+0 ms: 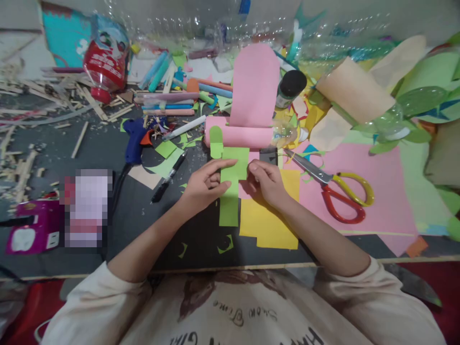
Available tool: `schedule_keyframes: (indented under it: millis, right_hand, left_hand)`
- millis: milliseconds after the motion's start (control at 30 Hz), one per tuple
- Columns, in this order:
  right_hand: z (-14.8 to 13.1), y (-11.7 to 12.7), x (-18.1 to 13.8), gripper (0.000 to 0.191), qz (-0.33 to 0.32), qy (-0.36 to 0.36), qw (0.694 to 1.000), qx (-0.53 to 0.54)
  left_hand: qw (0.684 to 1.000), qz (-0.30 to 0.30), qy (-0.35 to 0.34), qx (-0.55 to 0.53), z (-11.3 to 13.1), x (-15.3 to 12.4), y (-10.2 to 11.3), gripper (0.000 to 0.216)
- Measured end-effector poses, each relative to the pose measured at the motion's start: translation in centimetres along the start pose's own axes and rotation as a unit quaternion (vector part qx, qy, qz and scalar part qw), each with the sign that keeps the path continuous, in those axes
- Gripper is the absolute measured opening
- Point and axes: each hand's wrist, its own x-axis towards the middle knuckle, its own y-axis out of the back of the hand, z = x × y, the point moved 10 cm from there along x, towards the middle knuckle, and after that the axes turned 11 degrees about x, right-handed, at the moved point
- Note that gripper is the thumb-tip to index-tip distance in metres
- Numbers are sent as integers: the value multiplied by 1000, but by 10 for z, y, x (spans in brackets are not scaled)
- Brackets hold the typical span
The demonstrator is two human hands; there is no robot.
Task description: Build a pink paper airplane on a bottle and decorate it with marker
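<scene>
My left hand [204, 184] pinches the left edge of a green paper piece [230, 196], with the forefinger stretched across its top. My right hand [268, 182] grips the same green paper from the right, fingers curled. The green piece lies over a small pink paper and a yellow sheet [271, 220] on the dark table. Just beyond it lies a rolled pink sheet [251, 110] with a small green cut-out [216, 140] on its left end.
Red-and-yellow scissors [338, 189] lie on a pink sheet to the right. A black marker [168, 176] and a blue glue gun [134, 139] lie at left. Coloured pens, paper scraps, wooden sticks, a dark-capped bottle [289, 88] and plastic bottles crowd the back.
</scene>
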Motion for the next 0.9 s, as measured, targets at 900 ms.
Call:
schedule_keyframes:
  millis: [900]
  right_hand:
    - [-52,169,-118,49,-10,-54,692,-720]
  left_hand:
    - [996,46,-83,3,9,-5,11,34]
